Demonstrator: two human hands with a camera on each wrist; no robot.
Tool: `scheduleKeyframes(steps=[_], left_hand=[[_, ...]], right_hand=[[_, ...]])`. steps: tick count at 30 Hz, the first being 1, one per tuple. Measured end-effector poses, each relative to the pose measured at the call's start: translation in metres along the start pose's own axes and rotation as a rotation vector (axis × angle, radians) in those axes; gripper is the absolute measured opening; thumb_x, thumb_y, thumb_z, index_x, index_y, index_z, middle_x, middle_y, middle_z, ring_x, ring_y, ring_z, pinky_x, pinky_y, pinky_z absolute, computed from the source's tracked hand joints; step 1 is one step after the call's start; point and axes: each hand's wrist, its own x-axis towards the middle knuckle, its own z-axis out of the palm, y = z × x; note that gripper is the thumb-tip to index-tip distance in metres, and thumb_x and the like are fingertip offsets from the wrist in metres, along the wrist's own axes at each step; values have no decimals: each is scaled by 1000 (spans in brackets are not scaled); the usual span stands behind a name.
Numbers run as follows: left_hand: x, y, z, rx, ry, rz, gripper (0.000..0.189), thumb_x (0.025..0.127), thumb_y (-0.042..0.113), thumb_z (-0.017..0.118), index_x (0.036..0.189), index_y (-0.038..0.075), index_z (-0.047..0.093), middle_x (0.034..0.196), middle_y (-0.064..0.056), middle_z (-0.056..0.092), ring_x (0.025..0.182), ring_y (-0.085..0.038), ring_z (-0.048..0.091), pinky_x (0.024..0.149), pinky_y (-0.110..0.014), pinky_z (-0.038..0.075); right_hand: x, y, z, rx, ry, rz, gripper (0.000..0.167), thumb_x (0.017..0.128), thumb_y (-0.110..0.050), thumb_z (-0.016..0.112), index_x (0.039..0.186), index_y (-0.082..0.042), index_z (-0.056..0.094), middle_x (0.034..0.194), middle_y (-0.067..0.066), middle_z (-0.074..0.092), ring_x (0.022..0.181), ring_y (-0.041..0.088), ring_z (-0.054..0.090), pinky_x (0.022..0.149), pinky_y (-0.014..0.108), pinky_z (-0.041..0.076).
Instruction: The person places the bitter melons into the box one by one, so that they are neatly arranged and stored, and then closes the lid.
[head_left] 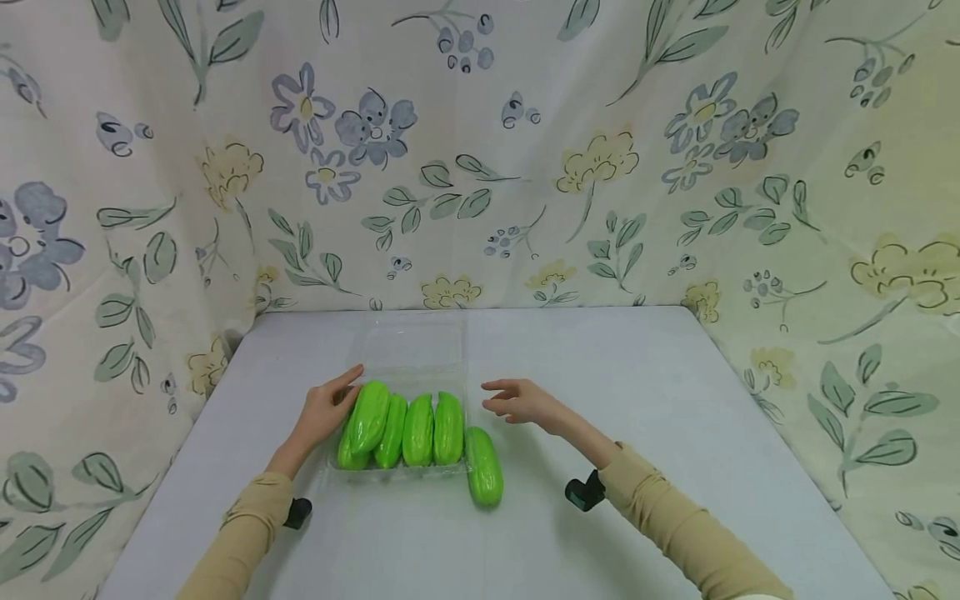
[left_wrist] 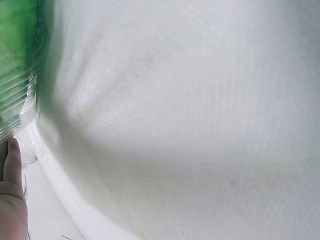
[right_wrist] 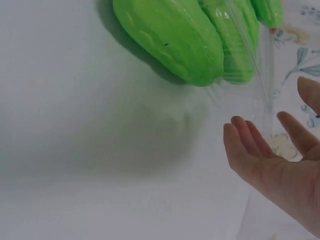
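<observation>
A clear plastic clamshell box [head_left: 450,472] holds several bright green, cucumber-shaped vegetables [head_left: 417,432] in a row, one lying on top of another at the left end. At the box's left side is my left hand [head_left: 327,408], its fingers reaching over the rim beside the topmost vegetable. In the left wrist view a straight finger [left_wrist: 14,160] lies against the ribbed plastic wall. My right hand [head_left: 525,402] hovers right of the box with loosely bent, parted fingers and nothing in them. One more green cucumber-shaped vegetable [head_left: 484,467] lies on the table, close against the box's right side.
The box's transparent lid [head_left: 412,343] lies folded back behind it. A white cloth covers the table [head_left: 600,358]. Floral curtains [head_left: 480,167] hang behind it and at both sides. Dark wrist cameras [head_left: 585,492] sit below both wrists.
</observation>
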Motion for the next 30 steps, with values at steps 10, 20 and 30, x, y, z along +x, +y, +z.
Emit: scheduleKeyframes(steps=[10,20,30], left_hand=[[0,-1,0,-16,-6,-3,40,97,14,55,134,1,52,137,-16,52,103,-33,66,87,-47,51],[0,0,0,8,-1,-2,39,96,13,56,134,2,52,136,-15,54,102,-30,67,86,-47,51],[1,-3,1,-14,5,17,39,96,13,56,133,1,53,136,-17,54,102,-33,67,86,-47,51]], right_hand=[[-2,8,9,-76,-115,81,40,93,-20,61,131,-7,57,128,14,60,113,30,59,91,46,51],[-1,15,19,-150,-173,77,41,88,-17,67,128,-14,60,130,17,57,114,28,58,88,44,52],[-3,17,29,-171,-160,31,44,83,-10,71,126,-11,61,133,24,52,121,35,52,85,41,54]])
